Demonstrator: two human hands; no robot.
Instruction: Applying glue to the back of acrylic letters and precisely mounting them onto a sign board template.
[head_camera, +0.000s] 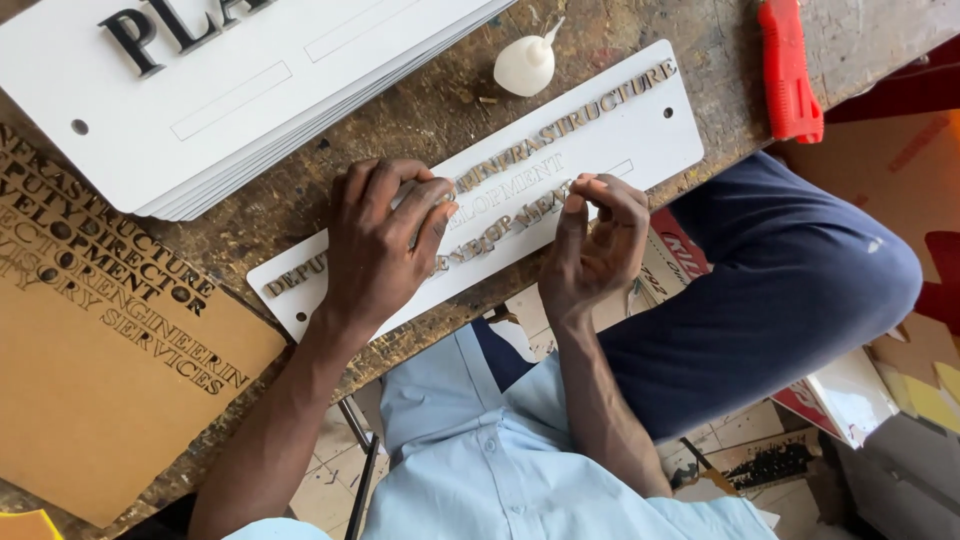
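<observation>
The left hand (385, 235) lay flat and open on the white sign plate (640, 125) at the bench's near edge. The right hand (595, 240) pinched a small letter (572, 187) on the plate with curled fingertips.

I see even, soft daylight; white sign plate (640, 130) reads bright without glare. Shadows faint under my hands. Focus sharp; slight edge stretch.

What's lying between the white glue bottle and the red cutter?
In the head view, only the white sign plate's far end and bare wooden table separate glue bottle and red cutter.
</observation>
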